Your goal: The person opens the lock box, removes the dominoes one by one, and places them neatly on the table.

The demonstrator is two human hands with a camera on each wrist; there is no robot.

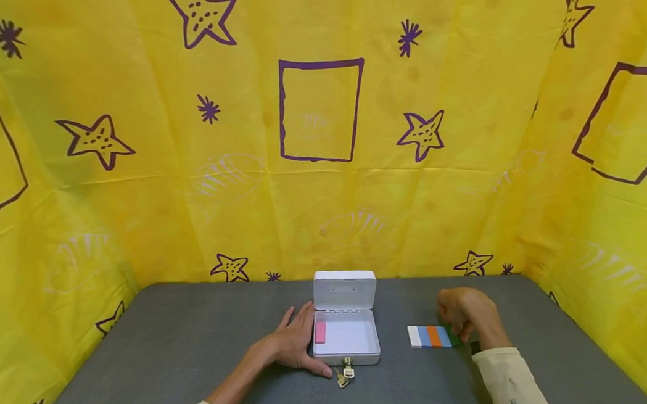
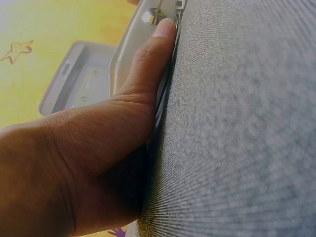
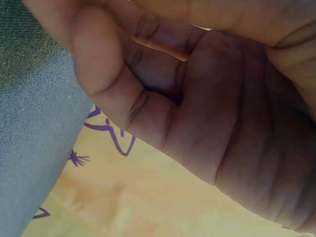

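A white metal cash box (image 1: 347, 359) stands on the table with its lid (image 1: 344, 290) raised. One pink block (image 1: 320, 332) lies inside at the left wall. My left hand (image 1: 295, 341) rests against the box's left side, fingers straight, thumb along the front, as the left wrist view also shows. To the right lies a row of flat blocks: a white one (image 1: 414, 336), two light blue ones and an orange one (image 1: 433, 336). At the row's right end my right hand (image 1: 468, 312), fingers curled, pinches a green block (image 1: 452, 336); its fingertips partly hide that block.
A key (image 1: 348, 371) sits in the lock at the box's front, and a second key (image 1: 342, 380) hangs beside it on the dark grey tabletop (image 1: 197, 321). Yellow patterned cloth (image 1: 324, 208) closes off the back and both sides of the table.
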